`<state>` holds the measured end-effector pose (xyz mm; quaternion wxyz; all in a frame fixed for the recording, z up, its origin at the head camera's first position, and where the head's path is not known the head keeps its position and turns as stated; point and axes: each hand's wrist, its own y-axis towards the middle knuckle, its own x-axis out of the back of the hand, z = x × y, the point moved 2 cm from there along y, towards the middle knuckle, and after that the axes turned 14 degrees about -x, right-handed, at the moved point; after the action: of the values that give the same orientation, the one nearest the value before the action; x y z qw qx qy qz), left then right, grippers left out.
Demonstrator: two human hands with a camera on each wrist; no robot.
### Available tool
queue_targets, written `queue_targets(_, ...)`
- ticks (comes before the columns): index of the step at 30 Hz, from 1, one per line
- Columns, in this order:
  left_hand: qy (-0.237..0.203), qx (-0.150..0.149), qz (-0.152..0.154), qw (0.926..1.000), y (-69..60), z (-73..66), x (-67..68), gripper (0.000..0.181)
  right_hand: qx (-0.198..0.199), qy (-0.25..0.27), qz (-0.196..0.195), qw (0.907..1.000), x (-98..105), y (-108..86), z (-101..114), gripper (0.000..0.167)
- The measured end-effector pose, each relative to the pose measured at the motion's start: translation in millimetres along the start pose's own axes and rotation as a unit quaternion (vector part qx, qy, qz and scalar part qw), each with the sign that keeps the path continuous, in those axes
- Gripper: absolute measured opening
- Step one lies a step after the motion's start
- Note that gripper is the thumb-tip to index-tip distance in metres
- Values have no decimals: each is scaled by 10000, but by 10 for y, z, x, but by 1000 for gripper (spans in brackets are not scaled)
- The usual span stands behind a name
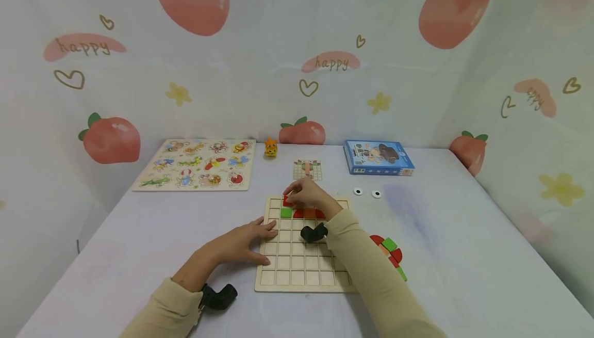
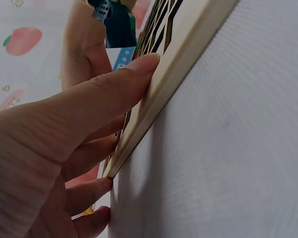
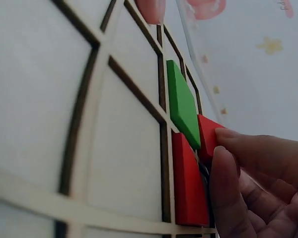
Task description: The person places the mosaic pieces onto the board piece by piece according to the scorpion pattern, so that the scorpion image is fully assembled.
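Observation:
A wooden grid board (image 1: 284,277) lies flat on the table. Near its top edge my right hand (image 1: 307,193) pinches a red piece (image 1: 287,202) between thumb and finger, just behind a green square (image 1: 286,212). In the right wrist view the red piece (image 3: 207,136) touches or nearly touches the green one (image 3: 183,104), with another red piece (image 3: 187,181) seated nearby. My left hand (image 1: 238,244) rests along the board's left edge, fingers spread; in the left wrist view the thumb of the left hand (image 2: 84,119) lies on the rim.
Loose red, green and orange pieces (image 1: 390,245) lie right of the board, partly behind my right forearm. Behind it are a pattern card (image 1: 301,169), two googly eyes (image 1: 358,191), a blue box (image 1: 378,157), an orange figurine (image 1: 270,147) and an insect puzzle (image 1: 199,165).

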<state>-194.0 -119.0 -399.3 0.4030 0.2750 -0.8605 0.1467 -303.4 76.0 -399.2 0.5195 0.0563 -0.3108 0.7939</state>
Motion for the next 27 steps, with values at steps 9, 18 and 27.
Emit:
queue_targets(9,50,29,-17,10000,12,14,-5,69,-71,77,-66,9999,-69,-17,9,10)
queue_targets(18,42,80,-20,10000,15,39,-21,69,-218,-48,-217,9995,-74,-43,24,11)
queue_targets(27,-8,28,-33,10000,12,27,-16,68,-217,171,-22,9996,-13,-97,32,16)
